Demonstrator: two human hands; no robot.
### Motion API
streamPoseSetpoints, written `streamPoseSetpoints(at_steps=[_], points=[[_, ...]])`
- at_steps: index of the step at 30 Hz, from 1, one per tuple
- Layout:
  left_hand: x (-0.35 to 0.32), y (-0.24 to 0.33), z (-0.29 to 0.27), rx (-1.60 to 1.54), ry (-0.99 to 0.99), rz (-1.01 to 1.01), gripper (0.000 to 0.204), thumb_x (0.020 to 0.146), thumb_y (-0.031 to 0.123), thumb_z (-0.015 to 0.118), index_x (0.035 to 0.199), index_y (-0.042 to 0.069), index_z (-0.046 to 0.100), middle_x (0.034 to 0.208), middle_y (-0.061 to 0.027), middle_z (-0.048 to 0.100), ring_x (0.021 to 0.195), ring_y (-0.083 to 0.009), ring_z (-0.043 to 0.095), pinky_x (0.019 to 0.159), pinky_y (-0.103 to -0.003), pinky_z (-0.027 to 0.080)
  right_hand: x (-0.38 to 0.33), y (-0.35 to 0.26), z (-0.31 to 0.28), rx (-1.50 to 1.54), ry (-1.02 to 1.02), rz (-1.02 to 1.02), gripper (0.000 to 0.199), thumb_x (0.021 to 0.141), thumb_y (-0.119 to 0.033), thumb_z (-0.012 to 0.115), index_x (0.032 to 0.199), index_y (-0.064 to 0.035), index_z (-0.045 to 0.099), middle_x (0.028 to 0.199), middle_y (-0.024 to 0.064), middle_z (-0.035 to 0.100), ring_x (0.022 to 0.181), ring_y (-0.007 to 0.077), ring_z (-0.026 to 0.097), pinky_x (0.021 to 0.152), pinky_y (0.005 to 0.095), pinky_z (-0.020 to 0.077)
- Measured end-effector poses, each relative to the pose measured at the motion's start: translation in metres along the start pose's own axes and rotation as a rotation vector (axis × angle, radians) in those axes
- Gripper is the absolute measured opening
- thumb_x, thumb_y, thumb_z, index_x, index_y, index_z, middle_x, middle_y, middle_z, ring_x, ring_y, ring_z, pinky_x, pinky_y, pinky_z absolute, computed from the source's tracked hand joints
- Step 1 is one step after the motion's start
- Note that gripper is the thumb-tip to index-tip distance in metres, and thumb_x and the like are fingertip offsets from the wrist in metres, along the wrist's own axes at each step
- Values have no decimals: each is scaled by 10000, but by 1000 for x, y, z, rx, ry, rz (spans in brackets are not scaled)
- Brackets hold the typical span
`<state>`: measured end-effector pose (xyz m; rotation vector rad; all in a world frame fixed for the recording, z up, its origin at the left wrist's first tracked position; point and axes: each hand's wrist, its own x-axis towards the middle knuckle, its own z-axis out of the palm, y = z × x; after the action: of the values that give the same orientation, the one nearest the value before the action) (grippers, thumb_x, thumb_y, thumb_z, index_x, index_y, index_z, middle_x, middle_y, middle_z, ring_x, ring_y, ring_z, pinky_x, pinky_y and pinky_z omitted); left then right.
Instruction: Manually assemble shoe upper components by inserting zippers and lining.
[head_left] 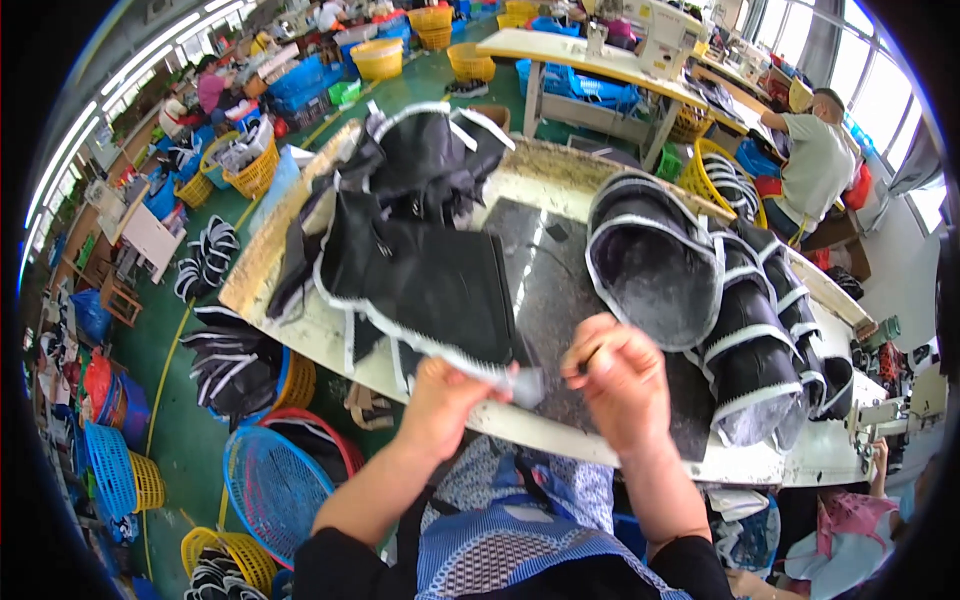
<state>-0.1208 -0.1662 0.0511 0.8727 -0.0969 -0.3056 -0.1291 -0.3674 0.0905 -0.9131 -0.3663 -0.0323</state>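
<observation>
My left hand (440,400) is closed on the near edge of a flat black boot-upper-like piece (430,280), which looks like leather with white fuzzy trim. A greyish translucent tip (527,386) sticks out beside my left fingers; I cannot tell what it is. Apart from the piece, just to its right, my right hand (622,385) is raised above the slab with thumb and fingers pinched together. Something small and dark shows between them, too small to name. Underneath lies a dark, smooth slab (545,260) on the white worktable (560,428).
More black pieces (415,150) are heaped on the table's far left. Curved black pieces with white edging (655,265) stand stacked at the right. On the left floor are a blue basket (275,490) and a yellow basket (235,550). Another person (815,165) sits at the far right.
</observation>
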Motion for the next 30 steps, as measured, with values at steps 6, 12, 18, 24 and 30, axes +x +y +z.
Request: streamPoseSetpoints(at_steps=[6,12,18,24,30], points=[[23,12,16,95,-6,27,120,877,58,671,977,3,708,892,-117,709,794,-166,676,714,-277,553,4,-15,-10,-238,119,59,81,889,16,631,969,11,636,917,92,643,749,156,665,651,244,544],[28,6,20,155,-26,-9,137,894,92,664,1002,16,701,898,-74,704,790,-133,661,711,-254,539,12,-6,-6,-978,-66,-335,105,835,19,677,930,11,635,987,102,602,832,161,603,710,261,488],[28,0,19,195,-70,35,161,909,118,656,1025,12,687,900,-62,697,770,-112,642,694,-248,529,13,-2,-6,-1035,-57,-276,130,789,-1,715,899,-1,646,1002,105,600,913,219,591,797,308,471],[30,-2,22,192,-43,36,115,897,84,654,979,12,689,802,-55,677,704,-118,623,654,-260,511,17,2,-1,-1073,-75,-310,132,777,11,713,889,-9,646,1007,110,601,906,233,595,780,312,472],[32,-6,16,197,-101,4,140,898,110,669,1002,19,692,841,-39,676,724,-88,607,657,-229,493,35,2,-8,-1191,-163,-404,167,761,49,687,895,-12,608,1026,111,607,893,268,601,747,332,485]])
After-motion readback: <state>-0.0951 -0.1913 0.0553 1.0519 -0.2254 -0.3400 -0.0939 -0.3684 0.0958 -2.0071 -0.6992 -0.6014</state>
